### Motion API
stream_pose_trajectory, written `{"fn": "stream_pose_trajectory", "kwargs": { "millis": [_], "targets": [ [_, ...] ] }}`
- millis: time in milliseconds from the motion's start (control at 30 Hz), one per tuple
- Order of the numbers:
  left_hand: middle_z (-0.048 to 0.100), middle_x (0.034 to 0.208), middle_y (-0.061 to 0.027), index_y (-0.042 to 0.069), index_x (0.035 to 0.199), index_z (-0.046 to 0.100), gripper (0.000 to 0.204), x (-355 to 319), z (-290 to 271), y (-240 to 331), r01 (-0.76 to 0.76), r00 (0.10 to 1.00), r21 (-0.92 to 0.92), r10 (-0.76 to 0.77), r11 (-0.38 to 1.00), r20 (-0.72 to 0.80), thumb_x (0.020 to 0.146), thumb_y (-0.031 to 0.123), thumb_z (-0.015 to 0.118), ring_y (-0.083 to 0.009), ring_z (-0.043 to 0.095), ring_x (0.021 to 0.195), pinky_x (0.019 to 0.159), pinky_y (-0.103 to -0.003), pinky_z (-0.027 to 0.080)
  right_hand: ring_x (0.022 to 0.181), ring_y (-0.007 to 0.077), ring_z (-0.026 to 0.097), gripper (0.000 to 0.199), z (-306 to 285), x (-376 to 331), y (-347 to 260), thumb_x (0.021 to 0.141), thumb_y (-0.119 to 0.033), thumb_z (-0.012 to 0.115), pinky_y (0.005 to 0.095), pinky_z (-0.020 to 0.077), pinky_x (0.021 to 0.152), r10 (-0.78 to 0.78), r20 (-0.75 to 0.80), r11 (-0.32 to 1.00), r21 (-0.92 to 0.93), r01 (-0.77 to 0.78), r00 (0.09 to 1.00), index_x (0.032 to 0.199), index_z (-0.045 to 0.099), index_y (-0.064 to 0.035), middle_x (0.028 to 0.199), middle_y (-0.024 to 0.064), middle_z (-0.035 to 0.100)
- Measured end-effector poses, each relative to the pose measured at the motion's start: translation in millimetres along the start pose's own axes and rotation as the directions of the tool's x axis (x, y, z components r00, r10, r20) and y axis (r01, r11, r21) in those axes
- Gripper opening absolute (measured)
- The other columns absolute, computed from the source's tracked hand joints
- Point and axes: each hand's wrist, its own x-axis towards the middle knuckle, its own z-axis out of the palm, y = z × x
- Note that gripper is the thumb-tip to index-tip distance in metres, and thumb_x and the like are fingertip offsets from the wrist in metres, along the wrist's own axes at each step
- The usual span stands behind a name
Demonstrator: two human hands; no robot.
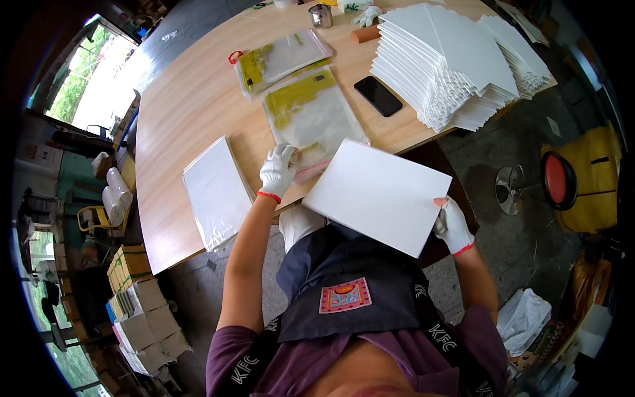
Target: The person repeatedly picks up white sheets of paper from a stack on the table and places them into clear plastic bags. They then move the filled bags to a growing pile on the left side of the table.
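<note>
White board (377, 195), a flat rectangular sheet, is pinched at its right edge by the right hand (452, 226), whose gloved fingers close over the rim with a red fingertip showing on top. It is held tilted just off the near edge of the wooden table (192, 99), above the person's lap and dark apron (344, 291), with its far corner overlapping the table edge. The left hand (276, 171), in a white glove with a red cuff, is pressed flat with fingers spread on the near end of a clear plastic bag (311, 119) with yellow print; it grips nothing, only bearing down on the bag, which lies on the table just beside the board's upper left corner. A second clear bag (281, 59) with a yellow panel and a red tab lies beyond the first, touching or slightly overlapping it. To the left of the left hand, a board already sleeved in glossy plastic (215, 192) lies near the table's front edge. A black phone (378, 96) rests between the bags and a tall fanned stack of white boards (450, 66) at the right end of the table. At the far edge, another person's gloved hand (367, 14) sits by a small metal cup (321, 16). A red-topped stool (552, 182) stands on the floor to the right.
</note>
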Motion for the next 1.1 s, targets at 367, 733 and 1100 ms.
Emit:
{"fn": "stream_pose_trajectory", "kwargs": {
  "millis": [367,733,1100],
  "targets": [
    [0.058,0.082,-0.0098,0.005,0.099,0.064,0.033,7,-33,19,-0.006,0.998,-0.602,0.042,0.798,0.047,0.076,-0.011,0.046,-0.0178,0.058,0.065,0.06,-0.03,0.047,0.085,0.0193,0.062,0.017,-56,35,48,0.088,-0.012,0.054,0.0308,0.0546,0.071,-0.007,0.162,0.977,0.213,-0.029,0.987,0.101,0.052,-0.0028,0.098,0.009,0.06],
    [0.057,0.106,-0.0092,0.008,0.137,0.038,0.062,-48,40,75,-0.113,0.808,-0.893,-0.482,0.437,-0.338,0.079,-0.009,0.055,-0.0166,0.059,0.078,0.069,-0.029,0.051,0.078,0.0147,0.064,0.029,-17,6,55,0.089,-0.017,0.054,0.0256,0.0519,0.062,-0.074,0.322,0.994,0.097,0.045,0.944,0.114,0.052,-0.0011,0.095,0.0072,0.064],
    [0.059,0.108,-0.0104,0.0,0.124,0.049,0.031,-81,117,132,0.142,0.89,-0.777,-0.264,-0.613,0.37,0.094,0.007,0.048,-0.0225,0.061,0.091,0.075,-0.034,0.055,0.065,0.0201,0.064,0.031,26,-1,73,0.097,-0.024,0.048,0.0298,0.0524,0.052,0.132,0.157,0.98,-0.169,-0.105,0.979,0.116,0.048,-0.0007,0.087,0.0112,0.063]
  ]
}}
